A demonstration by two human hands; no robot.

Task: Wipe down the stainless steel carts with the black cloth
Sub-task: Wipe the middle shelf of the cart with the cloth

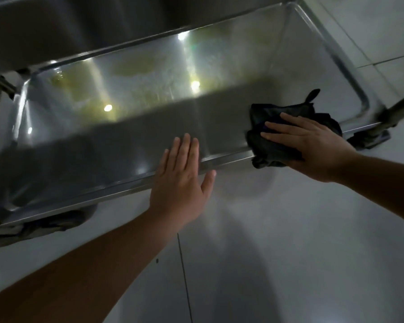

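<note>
The black cloth (287, 134) lies bunched on the cart's lower steel shelf (131, 127), at its near rim toward the right end. The right hand (306, 141) presses it flat-fingered, grip spread. The left hand (182, 176) rests on the rim, fingers straight.

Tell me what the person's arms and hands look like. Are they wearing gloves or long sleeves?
No gloves and no long sleeves. Both the left hand and the right hand are bare, and both forearms are uncovered as far as the picture shows. No watch, ring, bracelet or marking shows on either one. The fingernails look short and plain. The light is dim, so finer details are hard to see.
</note>
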